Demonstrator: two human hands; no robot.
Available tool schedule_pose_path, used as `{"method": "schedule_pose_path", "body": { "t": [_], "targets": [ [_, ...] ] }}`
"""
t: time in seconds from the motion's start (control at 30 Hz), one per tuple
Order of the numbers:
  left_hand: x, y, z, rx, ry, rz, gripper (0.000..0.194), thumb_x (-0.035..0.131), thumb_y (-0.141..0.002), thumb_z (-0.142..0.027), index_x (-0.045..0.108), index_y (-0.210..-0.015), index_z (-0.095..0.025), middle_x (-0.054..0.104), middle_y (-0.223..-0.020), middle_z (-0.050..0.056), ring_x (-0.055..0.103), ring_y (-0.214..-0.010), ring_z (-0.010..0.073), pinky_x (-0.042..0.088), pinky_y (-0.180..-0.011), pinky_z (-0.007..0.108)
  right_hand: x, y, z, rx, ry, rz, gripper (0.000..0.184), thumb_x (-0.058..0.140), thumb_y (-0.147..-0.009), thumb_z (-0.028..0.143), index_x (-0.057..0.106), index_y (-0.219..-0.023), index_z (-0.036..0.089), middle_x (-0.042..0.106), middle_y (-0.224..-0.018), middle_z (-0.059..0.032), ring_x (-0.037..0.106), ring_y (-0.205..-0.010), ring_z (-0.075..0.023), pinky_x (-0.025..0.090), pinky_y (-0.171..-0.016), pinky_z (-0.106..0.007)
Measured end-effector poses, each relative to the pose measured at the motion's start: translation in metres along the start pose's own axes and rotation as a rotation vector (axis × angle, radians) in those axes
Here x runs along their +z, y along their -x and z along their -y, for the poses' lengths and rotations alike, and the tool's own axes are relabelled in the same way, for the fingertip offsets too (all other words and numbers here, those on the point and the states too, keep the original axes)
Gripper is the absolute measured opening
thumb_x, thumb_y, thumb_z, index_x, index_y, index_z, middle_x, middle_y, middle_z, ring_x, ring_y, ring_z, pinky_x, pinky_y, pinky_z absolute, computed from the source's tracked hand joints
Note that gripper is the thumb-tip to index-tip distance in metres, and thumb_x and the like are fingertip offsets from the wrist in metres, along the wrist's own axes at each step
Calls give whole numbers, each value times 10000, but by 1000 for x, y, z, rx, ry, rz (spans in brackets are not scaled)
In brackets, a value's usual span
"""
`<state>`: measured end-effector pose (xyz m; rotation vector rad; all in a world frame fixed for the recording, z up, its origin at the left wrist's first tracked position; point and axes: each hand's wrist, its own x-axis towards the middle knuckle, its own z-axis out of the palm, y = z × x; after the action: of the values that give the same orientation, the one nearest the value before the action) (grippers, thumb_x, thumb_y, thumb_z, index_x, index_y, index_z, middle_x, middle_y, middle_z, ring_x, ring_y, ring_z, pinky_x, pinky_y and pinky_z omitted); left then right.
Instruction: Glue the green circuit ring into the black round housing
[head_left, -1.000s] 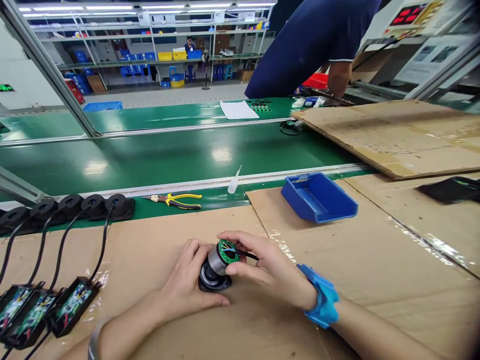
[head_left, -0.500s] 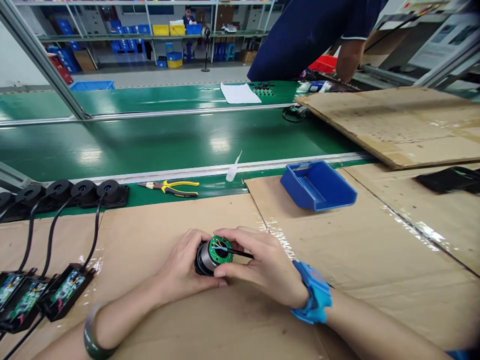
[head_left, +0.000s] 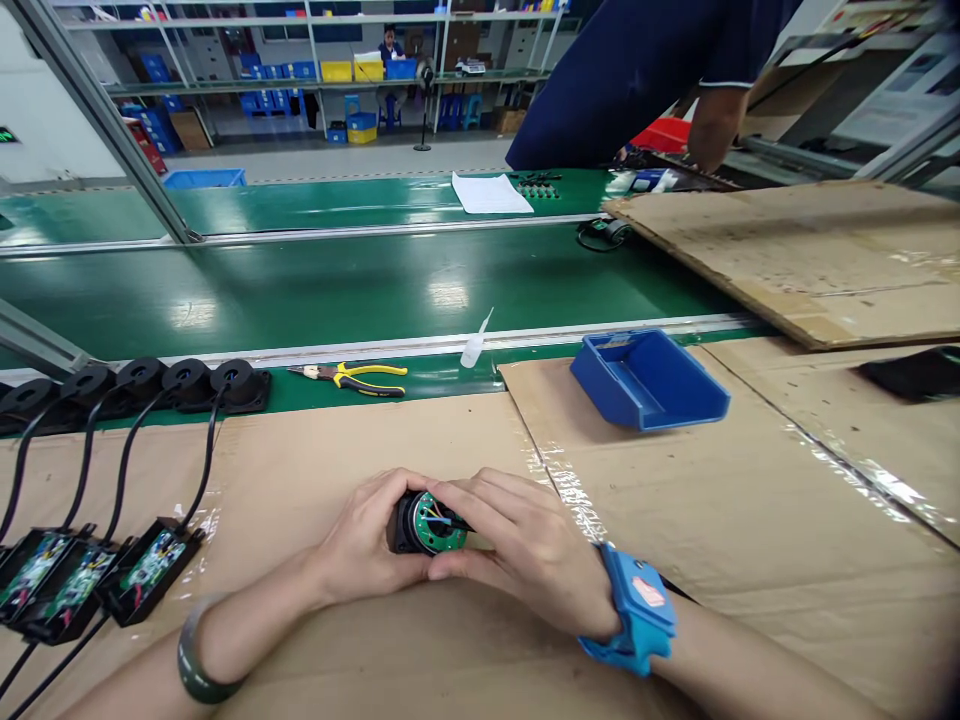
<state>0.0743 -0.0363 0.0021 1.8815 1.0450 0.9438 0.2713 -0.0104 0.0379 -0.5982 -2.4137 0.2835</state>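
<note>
I am cradling a small round motor [head_left: 427, 523] between both hands, low on the cardboard-covered table [head_left: 375, 440] right in front of me. My left hand [head_left: 371, 540] is wrapping around its dark body from the left, its grip closed on the housing so the part is not rolling. My right hand [head_left: 525, 550] is closing over it from the right, thumb underneath and fingers curling across the top; its grip is pinched on the rim beside the green circuit board [head_left: 433, 522], which is facing up toward me so I am seeing the coloured wires on it. A blue wrist strap [head_left: 634, 610] is sitting on my right wrist, likely against static around the electronics.

To my left, black driver boxes [head_left: 90, 575] are lying in a row with cables running up to black round parts [head_left: 157, 385]. Yellow-handled pliers [head_left: 356, 378], a small white squeeze bottle [head_left: 475, 343] and a blue bin [head_left: 649, 380] are resting well apart, beside the green conveyor belt [head_left: 337, 290]. Another person in a dark blue shirt [head_left: 637, 70] is working across it.
</note>
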Motion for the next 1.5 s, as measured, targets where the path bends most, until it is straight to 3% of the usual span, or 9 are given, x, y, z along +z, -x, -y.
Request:
{"method": "schedule_pose_path", "body": {
  "t": [0.23, 0.57, 0.73, 0.83, 0.97, 1.13, 1.2, 1.37, 1.5],
  "targets": [
    [2, 1, 3, 30, 58, -28, 503, 805, -659, -260, 531, -1077, -207, 623, -1047, 63, 598, -959, 235, 487, -849, 363, -4, -2, 1, -64, 98, 6, 484, 467, -914, 504, 571, -1120, 78, 679, -921, -104, 581, -728, -198, 487, -633, -320],
    [-4, -3, -3, -97, 71, 4, 547, 820, -670, -336, 516, -1112, -228, 635, -1086, 14, 603, -978, 188, 489, -846, 291, -17, -2, -13, 138, -35, 181, 697, 701, -747, 527, 451, -1277, 149, 556, -1182, -136, 547, -1081, -261, 515, -883, -391],
    [-5, -3, 0, -34, -81, 60, 601, 798, -697, -305, 492, -1211, -242, 589, -1199, 35, 545, -1111, 214, 431, -975, 335, -36, 12, -21, 281, 154, 583, 737, 821, -655, 371, 457, -1239, 107, 643, -993, -132, 643, -881, -311, 556, -689, -424],
    [-5, -2, -2, -36, -97, 44, 538, 771, -725, -276, 507, -1193, -248, 604, -1182, 28, 561, -1083, 202, 449, -951, 321, -40, 36, -26, 379, 216, 744, 547, 813, -649, 292, 527, -1088, 135, 649, -839, -82, 652, -736, -305, 533, -590, -397],
    [-7, 2, -12, 21, -58, -117, 530, 783, -713, -294, 514, -1166, -235, 624, -1123, 39, 586, -1032, 205, 474, -907, 317, -50, 64, -20, 417, 107, 552, 161, 511, -881, 192, 509, -1040, 217, 638, -861, -41, 641, -743, -216, 511, -617, -314],
    [-13, 2, -16, 170, -46, -263, 632, 799, -691, -287, 473, -1232, -260, 595, -1165, 62, 564, -1074, 250, 471, -932, 385, -79, 56, -8, 367, 94, 197, 302, 353, -980, 305, 447, -1264, 264, 610, -963, -64, 619, -841, -203, 515, -685, -293],
    [-13, 0, -10, 92, -180, -186, 576, 791, -698, -301, 502, -1194, -256, 615, -1130, 61, 568, -1050, 263, 465, -923, 412, -81, 51, -17, 350, 170, 182, 354, 351, -977, 292, 437, -1318, 259, 599, -945, -76, 612, -819, -211, 509, -663, -303],
    [-13, -7, 2, -69, -374, -27, 492, 770, -717, -353, 542, -1140, -249, 627, -1106, 47, 558, -1048, 266, 405, -987, 460, -57, 50, -60, 296, 369, 420, 418, 337, -899, 74, 556, -1224, 218, 589, -846, -77, 586, -771, -220, 512, -672, -359],
    [-14, -5, 1, -86, -297, -39, 521, 779, -707, -339, 531, -1159, -261, 615, -1138, 37, 550, -1076, 249, 418, -984, 413, -45, 35, -54, 267, 270, 326, 361, 351, -932, 126, 505, -1256, 163, 580, -1075, -137, 586, -954, -240, 534, -798, -415]
  ]
}}
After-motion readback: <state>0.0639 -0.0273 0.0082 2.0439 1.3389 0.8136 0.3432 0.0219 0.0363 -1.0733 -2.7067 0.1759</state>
